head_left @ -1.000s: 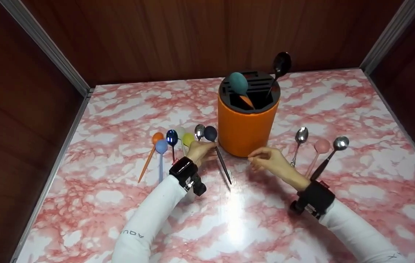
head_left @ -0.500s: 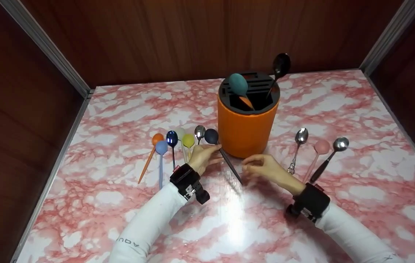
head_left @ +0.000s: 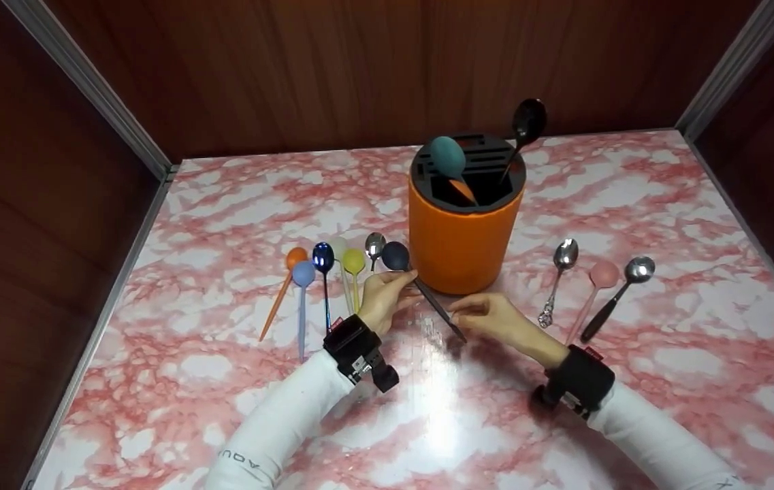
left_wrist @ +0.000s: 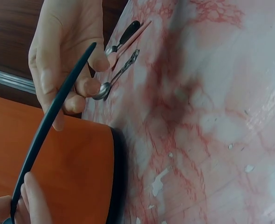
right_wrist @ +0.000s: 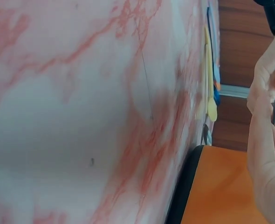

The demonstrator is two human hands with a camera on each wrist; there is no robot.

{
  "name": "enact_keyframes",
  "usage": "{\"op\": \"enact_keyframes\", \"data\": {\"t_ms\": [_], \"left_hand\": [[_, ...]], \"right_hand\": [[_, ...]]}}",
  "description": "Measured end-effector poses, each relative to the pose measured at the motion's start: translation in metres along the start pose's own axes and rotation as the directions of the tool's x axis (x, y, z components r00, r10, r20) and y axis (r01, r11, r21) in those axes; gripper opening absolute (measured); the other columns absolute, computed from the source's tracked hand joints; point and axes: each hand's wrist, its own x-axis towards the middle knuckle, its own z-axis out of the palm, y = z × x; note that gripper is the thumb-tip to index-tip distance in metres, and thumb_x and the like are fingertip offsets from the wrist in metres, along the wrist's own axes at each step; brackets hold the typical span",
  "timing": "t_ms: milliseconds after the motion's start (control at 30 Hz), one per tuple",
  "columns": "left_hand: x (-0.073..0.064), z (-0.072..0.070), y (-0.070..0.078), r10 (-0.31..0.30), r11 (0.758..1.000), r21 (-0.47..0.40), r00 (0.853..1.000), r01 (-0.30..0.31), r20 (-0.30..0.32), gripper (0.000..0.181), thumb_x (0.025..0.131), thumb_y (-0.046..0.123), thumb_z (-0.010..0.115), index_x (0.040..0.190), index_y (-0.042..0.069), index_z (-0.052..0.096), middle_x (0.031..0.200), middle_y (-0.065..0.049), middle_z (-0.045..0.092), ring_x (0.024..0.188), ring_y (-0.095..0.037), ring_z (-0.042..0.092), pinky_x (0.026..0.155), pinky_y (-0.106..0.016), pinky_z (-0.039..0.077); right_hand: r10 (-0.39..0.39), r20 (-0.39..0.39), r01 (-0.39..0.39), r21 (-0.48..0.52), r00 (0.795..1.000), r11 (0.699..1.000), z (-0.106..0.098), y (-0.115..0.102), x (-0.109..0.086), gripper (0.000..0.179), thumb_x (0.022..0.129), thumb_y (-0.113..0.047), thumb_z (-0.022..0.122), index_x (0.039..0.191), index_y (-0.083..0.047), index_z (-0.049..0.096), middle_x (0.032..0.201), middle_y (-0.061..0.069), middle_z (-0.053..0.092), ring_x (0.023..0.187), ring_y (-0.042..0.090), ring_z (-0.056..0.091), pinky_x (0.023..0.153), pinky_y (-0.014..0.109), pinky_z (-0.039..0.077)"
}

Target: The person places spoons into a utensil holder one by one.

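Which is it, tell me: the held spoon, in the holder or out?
Out: the left hand pinches the spoon in plain view outside the orange holder.

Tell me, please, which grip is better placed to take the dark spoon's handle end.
Right, probably: the right grip is by the handle end, contact unclear, while the left grip pinches the dark spoon near its bowl.

Most of the bowl of the dark spoon [left_wrist: 54,108] is cut off by the left wrist view's corner. The left hand [head_left: 384,301] hides the handle of a silver spoon [head_left: 375,244]. Whether the right hand [head_left: 492,318] touches the dark handle cannot be told. The orange holder [head_left: 461,248] swallows the lower ends of two spoons.
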Motion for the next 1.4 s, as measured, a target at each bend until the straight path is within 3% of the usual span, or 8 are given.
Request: {"op": "enact_keyframes", "data": {"t_ms": [167,533,800,1033,1400], "left_hand": [[-0.002,0.002,-0.002,0.02,1.0,-0.003,1.0,-0.02,-0.016,0.011,0.093,-0.004,0.06,0.098,-0.013,0.06,0.072,-0.008,0.06,0.056,-0.013,0.062,0.075,-0.036,0.06],[-0.012,0.008,0.006,0.049,0.999,0.015,0.998,-0.049,-0.026,0.009,0.093,-0.003,0.059,0.096,-0.012,0.058,0.074,-0.008,0.061,0.059,-0.015,0.063,0.064,-0.029,0.061],[-0.021,0.014,0.019,0.079,0.997,0.003,0.997,-0.079,0.006,0.006,0.094,-0.003,0.059,0.093,-0.008,0.057,0.072,-0.006,0.06,0.06,-0.014,0.062,0.063,-0.026,0.06],[-0.028,0.019,0.032,0.084,0.995,-0.05,0.996,-0.082,0.03,0.005,0.094,-0.005,0.058,0.089,-0.004,0.055,0.072,-0.007,0.061,0.06,-0.015,0.062,0.063,-0.027,0.06],[-0.037,0.025,0.051,0.116,0.99,-0.082,0.992,-0.111,0.057,0.006,0.094,-0.004,0.058,0.089,-0.004,0.054,0.072,-0.008,0.06,0.061,-0.014,0.061,0.066,-0.028,0.061]], "right_hand": [[0.016,-0.004,-0.016,0.026,1.0,1.0,0.002,-0.001,-0.002,0.031,0.088,-0.005,0.066,0.113,0.013,0.063,0.101,0.019,0.069,0.075,0.007,0.062,0.066,0.02,0.055],[0.026,0.003,-0.026,0.027,1.0,0.999,-0.003,-0.013,-0.008,0.03,0.09,-0.007,0.067,0.113,0.012,0.064,0.103,0.018,0.069,0.079,0.01,0.064,0.069,0.028,0.059],[0.025,0.008,-0.025,0.037,1.0,0.999,-0.008,-0.03,-0.013,0.03,0.091,-0.009,0.067,0.112,0.012,0.064,0.097,0.015,0.071,0.075,0.009,0.065,0.072,0.032,0.06],[0.013,0.005,-0.013,0.017,1.0,1.0,-0.015,-0.045,-0.016,0.029,0.091,-0.009,0.067,0.111,0.012,0.065,0.095,0.012,0.071,0.078,0.007,0.064,0.071,0.022,0.057],[0.006,0.036,-0.005,-0.023,0.999,1.0,-0.028,-0.072,-0.018,0.028,0.092,-0.007,0.065,0.112,0.012,0.064,0.094,0.011,0.07,0.078,0.007,0.064,0.074,0.024,0.057]]}}
